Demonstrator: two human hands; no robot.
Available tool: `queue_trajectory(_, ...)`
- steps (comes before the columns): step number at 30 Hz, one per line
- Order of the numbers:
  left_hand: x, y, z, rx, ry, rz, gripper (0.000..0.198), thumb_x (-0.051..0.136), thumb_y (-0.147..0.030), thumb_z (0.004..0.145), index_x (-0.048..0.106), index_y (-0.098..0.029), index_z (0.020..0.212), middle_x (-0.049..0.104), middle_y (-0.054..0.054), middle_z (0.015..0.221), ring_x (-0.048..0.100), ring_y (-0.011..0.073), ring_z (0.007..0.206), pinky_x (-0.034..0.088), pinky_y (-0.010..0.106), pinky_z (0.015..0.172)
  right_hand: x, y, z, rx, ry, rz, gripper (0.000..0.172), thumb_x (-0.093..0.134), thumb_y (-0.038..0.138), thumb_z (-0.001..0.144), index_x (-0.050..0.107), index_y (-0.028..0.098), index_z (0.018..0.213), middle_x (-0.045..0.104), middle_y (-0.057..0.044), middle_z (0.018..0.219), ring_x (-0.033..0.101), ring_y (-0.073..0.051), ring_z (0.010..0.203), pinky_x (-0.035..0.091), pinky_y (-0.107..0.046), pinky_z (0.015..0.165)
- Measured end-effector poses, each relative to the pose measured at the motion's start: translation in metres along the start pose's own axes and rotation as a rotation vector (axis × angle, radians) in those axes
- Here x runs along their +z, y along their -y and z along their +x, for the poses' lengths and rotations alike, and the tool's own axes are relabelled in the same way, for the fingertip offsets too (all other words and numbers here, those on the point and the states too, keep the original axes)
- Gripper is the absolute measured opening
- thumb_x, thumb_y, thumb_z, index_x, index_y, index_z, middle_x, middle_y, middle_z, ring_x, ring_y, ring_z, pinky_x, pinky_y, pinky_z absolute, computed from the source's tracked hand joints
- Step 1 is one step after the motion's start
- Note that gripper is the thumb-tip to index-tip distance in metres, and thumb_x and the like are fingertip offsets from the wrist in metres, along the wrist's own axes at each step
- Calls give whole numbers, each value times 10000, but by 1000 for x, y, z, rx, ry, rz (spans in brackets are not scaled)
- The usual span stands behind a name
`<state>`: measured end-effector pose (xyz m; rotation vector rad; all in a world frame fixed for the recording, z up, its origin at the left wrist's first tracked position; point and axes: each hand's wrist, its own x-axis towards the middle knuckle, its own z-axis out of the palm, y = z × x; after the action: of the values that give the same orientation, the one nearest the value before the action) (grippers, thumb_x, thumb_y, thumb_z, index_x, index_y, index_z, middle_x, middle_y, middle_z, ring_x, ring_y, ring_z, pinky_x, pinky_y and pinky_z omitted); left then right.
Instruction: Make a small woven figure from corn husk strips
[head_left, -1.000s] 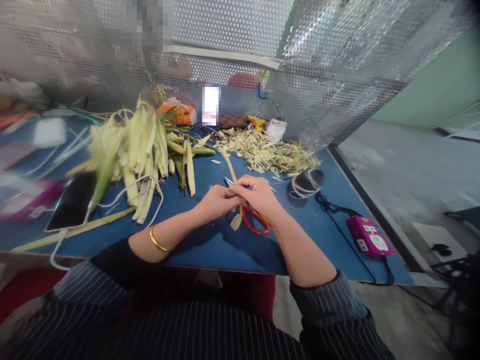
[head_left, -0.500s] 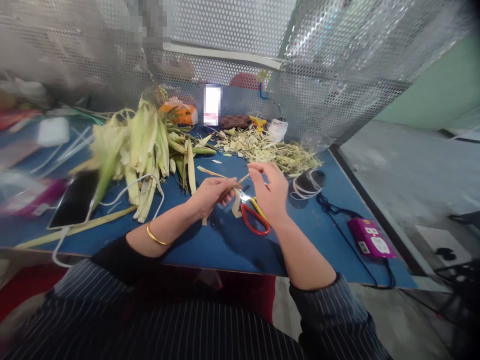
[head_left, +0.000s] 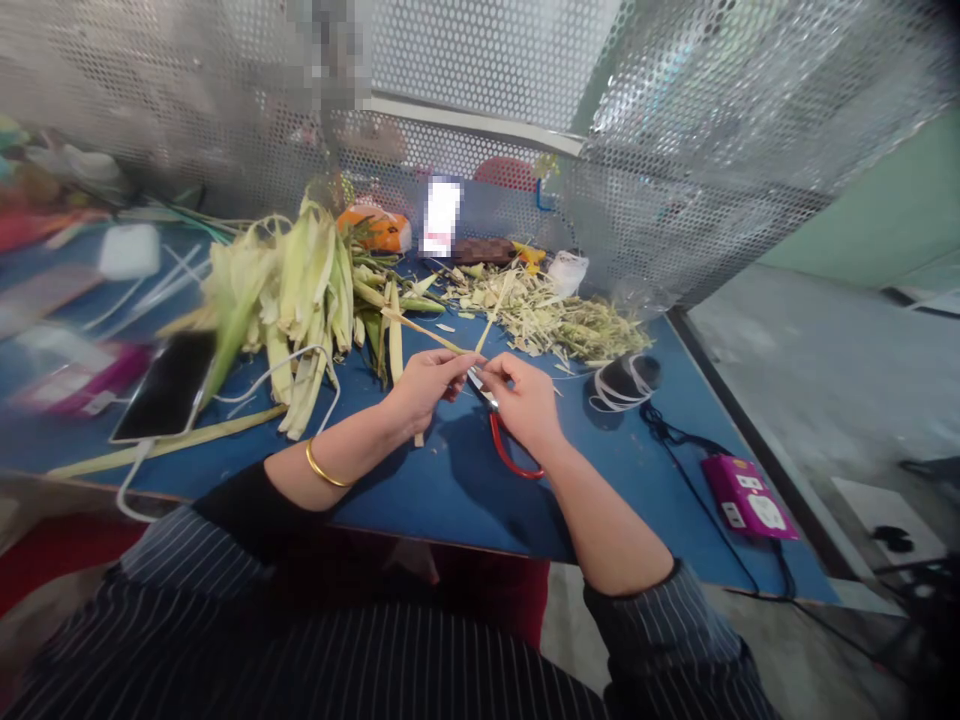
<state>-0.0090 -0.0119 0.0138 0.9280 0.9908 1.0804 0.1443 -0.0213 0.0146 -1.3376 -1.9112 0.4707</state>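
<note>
My left hand (head_left: 424,385) and my right hand (head_left: 525,400) meet over the blue table (head_left: 450,480), both pinched on thin pale leaf strips (head_left: 420,330) that stick up and to the left from the fingers. Red-handled scissors (head_left: 506,450) lie on the table just under my right hand, their blades pointing toward my fingers. A gold bangle (head_left: 324,468) sits on my left wrist.
A heap of pale green leaves (head_left: 300,285) lies at the left, a pile of cuttings (head_left: 555,315) at the back. A phone (head_left: 161,385) with a white cable, a black-and-white spool (head_left: 622,378), a magenta device (head_left: 754,495) and a perforated metal screen (head_left: 675,150) surround the spot.
My hands came together again over the scissors after drawing apart. The strips now point up and left between my fingers. The view shifted slightly.
</note>
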Motion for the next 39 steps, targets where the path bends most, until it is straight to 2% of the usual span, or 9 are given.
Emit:
queue_trajectory(4, -1, -1, 2, -80, -4, -97, 156, 663, -256, 809, 705, -107, 787, 436, -47, 527, 371, 26, 429, 265, 170, 412, 2, -6, 1, -189, -48, -287, 227, 455, 274, 933, 586, 201, 762, 641, -24, 724, 564, -165, 722, 373, -310, 799)
queue_trajectory(9, -6, -6, 5, -192, 100, -313, 186, 588, -267, 865, 690, -116, 902, 580, 7, 683, 551, 64, 551, 430, 184, 491, 0, -3, -3, -242, -279, -319, 189, 489, 305, 923, 619, 196, 1009, 665, -94, 994, 579, -217, 968, 375, -352, 881)
queue_trajectory(12, -6, -8, 5, -185, 134, -358, 168, 602, -215, 848, 686, -115, 954, 632, 21, 759, 581, 69, 580, 471, 193, 531, -5, 6, -9, -273, -354, -336, 172, 531, 331, 904, 649, 215, 951, 666, -89, 956, 581, -225, 969, 358, -373, 907)
queue_trajectory(17, -4, -5, 6, -113, 140, -447, 153, 614, -149, 835, 666, -100, 970, 605, -7, 693, 548, 51, 549, 448, 166, 509, 4, 14, -13, -240, -90, -256, 262, 555, 428, 889, 646, 203, 791, 663, -39, 755, 588, -176, 760, 364, -329, 788)
queue_trajectory(22, -3, -8, 5, -197, 81, -481, 187, 537, -207, 896, 665, -92, 967, 643, 24, 714, 586, 78, 556, 499, 208, 559, 17, 9, -12, 126, 145, -78, 423, 576, 570, 813, 625, 192, 631, 606, -7, 586, 487, -135, 546, 318, -284, 554)
queue_trajectory(25, -1, -8, 4, -202, 86, -509, 189, 549, -204, 887, 675, -94, 975, 685, 55, 787, 635, 101, 630, 535, 239, 662, 23, 8, -14, 223, 284, 85, 441, 580, 589, 791, 657, 187, 628, 589, 2, 539, 454, -122, 501, 308, -270, 509)
queue_trajectory(28, 0, -6, 4, -152, 96, -499, 145, 596, -101, 829, 686, -93, 942, 687, 54, 778, 637, 93, 655, 525, 220, 681, 28, 8, -16, 215, 232, 201, 385, 578, 519, 813, 672, 180, 658, 643, -15, 616, 509, -129, 552, 364, -266, 557)
queue_trajectory(32, 0, -3, 5, -131, 102, -448, 159, 630, -102, 806, 695, -90, 951, 698, 80, 826, 644, 113, 675, 526, 233, 636, 32, 8, -16, 196, 175, 231, 344, 556, 445, 836, 618, 179, 626, 638, -19, 632, 533, -138, 595, 403, -269, 615)
queue_trajectory(39, -4, -5, 7, -142, 51, -448, 158, 569, -51, 834, 683, -57, 944, 690, 67, 771, 644, 99, 632, 538, 215, 638, 24, 5, -15, 66, 222, 186, 255, 504, 289, 831, 531, 183, 601, 491, 32, 585, 423, -108, 576, 361, -245, 601)
